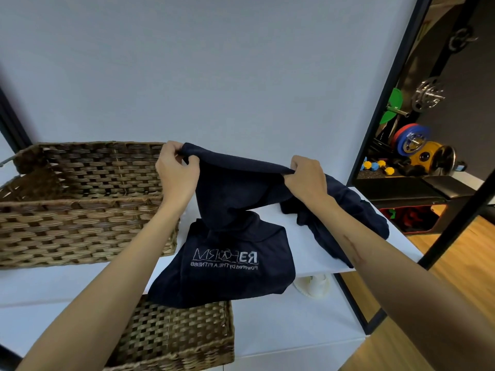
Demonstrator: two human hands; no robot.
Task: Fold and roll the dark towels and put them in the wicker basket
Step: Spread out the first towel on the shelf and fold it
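At the bottom of the frame, closest to me, a smaller wicker basket (182, 336) sits on the lower white shelf (289, 325), its near edge cut off by the frame. The hanging end of the dark towel (230, 263) drapes over the front edge of the white worktop (302, 228) just above it, with white stitched lettering showing mirrored on the cloth, and its lowest corner overlaps the rim of that lower basket. My forearms reach up from both lower corners toward the middle of the frame. My left hand (175, 171) is closed, thumb and fingers pinching one upper corner of the towel, and my right hand (308, 178) is closed the same way on the top edge further right, so the cloth is stretched between them and lifted off the worktop, with its lower part resting on the surface. To the right of my right hand, a heap of more dark towels (356, 210) lies bunched on the worktop, partly hidden behind my forearm. On the left of the frame, the big wicker basket (80, 204) stands on the worktop, just beside the towel I hold; I see no towel in the part of it that shows. Behind everything is a plain pale wall (214, 76), and at the far right, beyond a black frame (388, 89), weight plates (412, 140) and dumbbells (375, 167) rest on a dark floor.
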